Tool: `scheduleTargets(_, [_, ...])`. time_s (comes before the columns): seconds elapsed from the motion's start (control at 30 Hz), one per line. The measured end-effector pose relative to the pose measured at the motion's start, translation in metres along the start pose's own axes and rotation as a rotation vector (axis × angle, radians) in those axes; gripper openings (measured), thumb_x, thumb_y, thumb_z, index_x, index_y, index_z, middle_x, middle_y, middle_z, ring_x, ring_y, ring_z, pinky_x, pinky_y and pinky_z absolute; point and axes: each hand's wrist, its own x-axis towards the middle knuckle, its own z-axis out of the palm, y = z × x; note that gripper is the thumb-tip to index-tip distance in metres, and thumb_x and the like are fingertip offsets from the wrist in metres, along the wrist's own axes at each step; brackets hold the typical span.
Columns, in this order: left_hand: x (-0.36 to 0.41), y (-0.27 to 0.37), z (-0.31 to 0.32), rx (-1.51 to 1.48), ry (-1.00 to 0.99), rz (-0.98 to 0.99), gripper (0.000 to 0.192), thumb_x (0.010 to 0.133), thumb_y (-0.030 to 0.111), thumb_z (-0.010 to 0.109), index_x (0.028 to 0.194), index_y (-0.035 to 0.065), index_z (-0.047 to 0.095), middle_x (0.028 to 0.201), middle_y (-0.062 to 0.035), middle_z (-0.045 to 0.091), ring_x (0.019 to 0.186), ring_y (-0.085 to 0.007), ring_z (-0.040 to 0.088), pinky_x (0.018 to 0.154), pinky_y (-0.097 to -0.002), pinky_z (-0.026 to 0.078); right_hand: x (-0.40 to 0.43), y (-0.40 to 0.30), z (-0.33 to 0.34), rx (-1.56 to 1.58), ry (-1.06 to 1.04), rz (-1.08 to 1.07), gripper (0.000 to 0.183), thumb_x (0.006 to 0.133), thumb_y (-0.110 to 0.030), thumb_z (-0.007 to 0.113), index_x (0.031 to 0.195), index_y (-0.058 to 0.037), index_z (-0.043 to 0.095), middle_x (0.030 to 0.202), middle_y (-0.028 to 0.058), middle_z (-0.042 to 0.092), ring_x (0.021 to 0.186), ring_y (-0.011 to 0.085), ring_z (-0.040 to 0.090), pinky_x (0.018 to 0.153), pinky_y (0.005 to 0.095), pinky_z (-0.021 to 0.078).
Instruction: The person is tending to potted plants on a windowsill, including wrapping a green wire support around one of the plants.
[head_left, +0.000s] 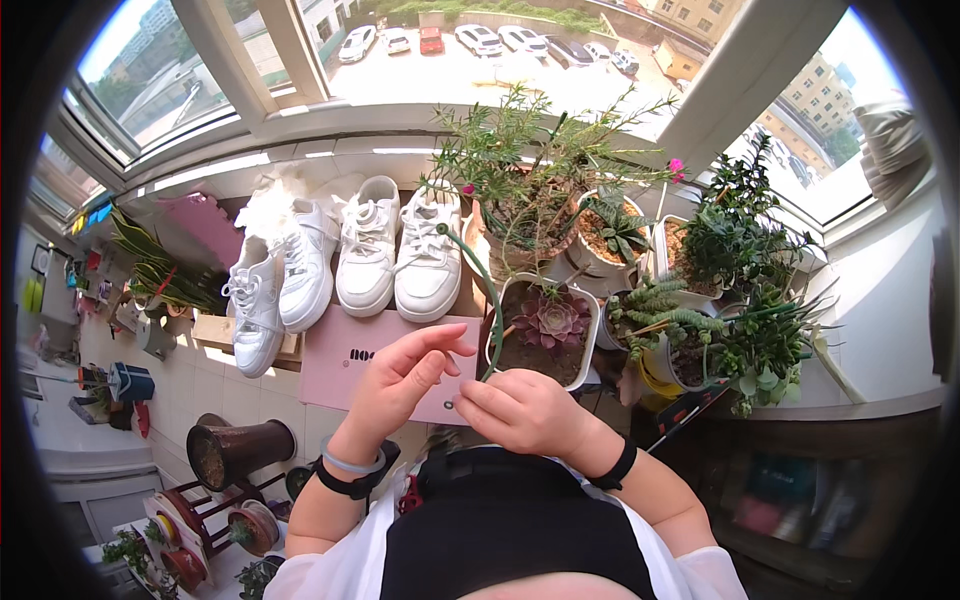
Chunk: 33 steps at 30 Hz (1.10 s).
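Note:
Pinched between the fingertips of my right hand (525, 411) is one end of a thin green plant support or tie (493, 300). It curves up past the white sneakers and ends in a small loop. My left hand (401, 375) is raised just left of it with fingers bent and apart, over a pink box (330, 375). A rosette succulent (553, 319) grows in a square white pot (592, 345) right beside the green piece. Behind it a leafy plant with pink flowers (517, 165) stands in a round pot (525, 251).
Several white sneakers (367, 262) stand left of the pots. More potted succulents (750, 322) crowd the right side below the window frame (735, 67). A brown pot (262, 446) lies tilted at lower left near a plant stand (187, 525).

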Motion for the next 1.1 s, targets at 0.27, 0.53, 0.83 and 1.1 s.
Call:
scheduleTargets(0.27, [-0.015, -0.018, -0.008, -0.028, 0.167, -0.28, 0.017, 0.093, 0.017, 0.047, 0.092, 0.0008, 0.053, 0.079, -0.0016, 0.057, 0.071, -0.0072, 0.051, 0.064, -0.0207, 0.043, 0.0, -0.014, 0.039, 0.322, -0.11, 0.037, 0.018, 0.072, -0.011, 0.056, 0.089, -0.003, 0.058, 0.099, 0.0075, 0.055, 0.075, 0.0208, 0.056, 0.062, 0.0289, 0.0464])
scheduleTargets(0.53, [-0.029, -0.044, -0.043, 1.127, -0.027, -0.08, 0.01, 0.077, 0.009, 0.059, 0.08, -0.0001, 0.057, 0.077, -0.0159, 0.054, 0.077, -0.0344, 0.052, 0.068, -0.0394, 0.043, 0.002, 0.053, -0.036, 0.027, 0.226, 0.766, 0.006, 0.078, -0.008, 0.06, 0.08, -0.0023, 0.058, 0.077, 0.0103, 0.056, 0.068, 0.0283, 0.055, 0.059, 0.0354, 0.0437])
scheduleTargets(0.83, [-0.023, -0.058, -0.05, 1.235, -0.136, 0.02, 0.009, 0.071, 0.004, 0.059, 0.079, 0.0006, 0.056, 0.077, -0.0147, 0.056, 0.075, -0.0334, 0.055, 0.068, -0.0411, 0.044, 0.004, 0.139, -0.033, -0.166, 0.215, 1.005, 0.02, 0.08, -0.02, 0.061, 0.086, -0.0012, 0.058, 0.085, 0.0138, 0.058, 0.071, 0.0295, 0.058, 0.065, 0.0368, 0.0464])
scheduleTargets(1.1, [-0.022, -0.051, -0.051, 1.185, -0.12, 0.015, 0.016, 0.07, 0.004, 0.062, 0.084, 0.0016, 0.055, 0.08, -0.012, 0.056, 0.079, -0.03, 0.054, 0.07, -0.0376, 0.043, 0.007, 0.153, -0.024, -0.236, 0.218, 1.104, 0.027, 0.076, -0.026, 0.065, 0.076, -0.0005, 0.057, 0.077, 0.0148, 0.057, 0.073, 0.032, 0.056, 0.067, 0.0391, 0.0447])
